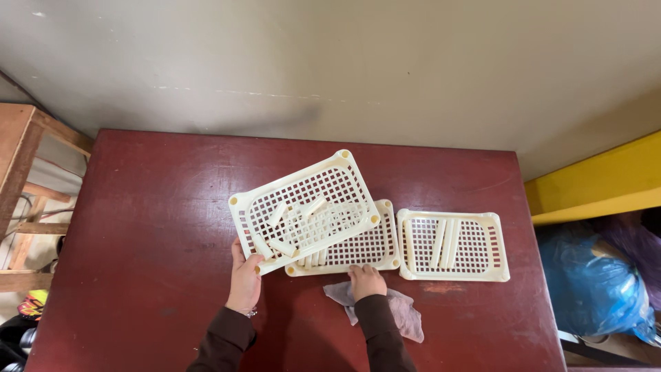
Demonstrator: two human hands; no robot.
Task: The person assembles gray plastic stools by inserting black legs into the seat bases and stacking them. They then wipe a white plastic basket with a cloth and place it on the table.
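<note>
Cream plastic upper tray (303, 207), seen from the head camera, is clamped at its near-left corner by our left hand (244, 279) and tilts over the middle tray (365, 251). Our right hand (366, 281) presses flat and unclenched on that tray's near rim, above the grey cloth (406, 313). We judge it best to keep the loose cream rods (292, 220) level while lifting.

On the dark red bench (138, 227), the left hand (245, 279) grips a tilted cream tray (303, 210) holding loose pegs; the right hand (366, 280) rests on a cloth (406, 313).
</note>
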